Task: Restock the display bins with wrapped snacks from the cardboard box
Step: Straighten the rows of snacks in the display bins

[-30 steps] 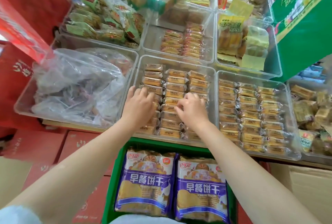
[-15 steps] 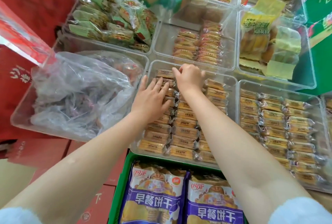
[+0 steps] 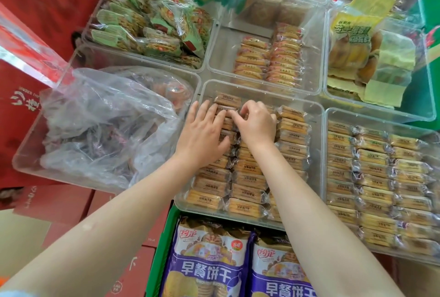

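Both hands have moved from the near rows to 12 o'clock in the middle bin [image 3: 316, 115], left hand [image 3: 202, 134] flat on the snacks [image 3: 247, 168], right hand [image 3: 256, 121] pinching one, so the far rows probably get filled now.

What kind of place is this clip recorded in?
Probably a shop's snack display: clear plastic bins of wrapped biscuits, purple retail biscuit bags in a green crate, stacked red gift boxes.
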Demonstrator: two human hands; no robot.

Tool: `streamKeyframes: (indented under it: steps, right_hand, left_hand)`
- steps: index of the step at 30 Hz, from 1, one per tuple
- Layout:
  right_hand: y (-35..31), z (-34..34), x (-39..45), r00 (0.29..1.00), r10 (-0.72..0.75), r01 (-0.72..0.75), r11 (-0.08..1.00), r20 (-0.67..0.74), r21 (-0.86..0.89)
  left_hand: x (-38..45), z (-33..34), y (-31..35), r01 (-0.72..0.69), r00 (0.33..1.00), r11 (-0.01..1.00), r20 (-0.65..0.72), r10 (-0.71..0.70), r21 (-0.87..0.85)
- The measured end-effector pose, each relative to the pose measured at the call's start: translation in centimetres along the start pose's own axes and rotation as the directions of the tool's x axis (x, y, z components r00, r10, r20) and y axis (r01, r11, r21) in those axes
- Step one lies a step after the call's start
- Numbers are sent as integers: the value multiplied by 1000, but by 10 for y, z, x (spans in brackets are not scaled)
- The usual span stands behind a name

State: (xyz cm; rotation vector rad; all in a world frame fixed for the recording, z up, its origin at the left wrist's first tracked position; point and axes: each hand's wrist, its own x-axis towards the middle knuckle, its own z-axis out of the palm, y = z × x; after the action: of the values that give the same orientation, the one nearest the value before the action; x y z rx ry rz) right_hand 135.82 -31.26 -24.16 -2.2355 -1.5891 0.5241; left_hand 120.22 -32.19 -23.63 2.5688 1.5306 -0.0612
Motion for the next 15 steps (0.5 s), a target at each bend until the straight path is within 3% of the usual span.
streamKeyframes:
  steps: [15]
  right_hand:
    - [1, 0, 6, 992, 120, -122, 991, 47, 49]
  left_hand:
    - [11, -1, 3, 4, 996, 998, 89, -10, 67]
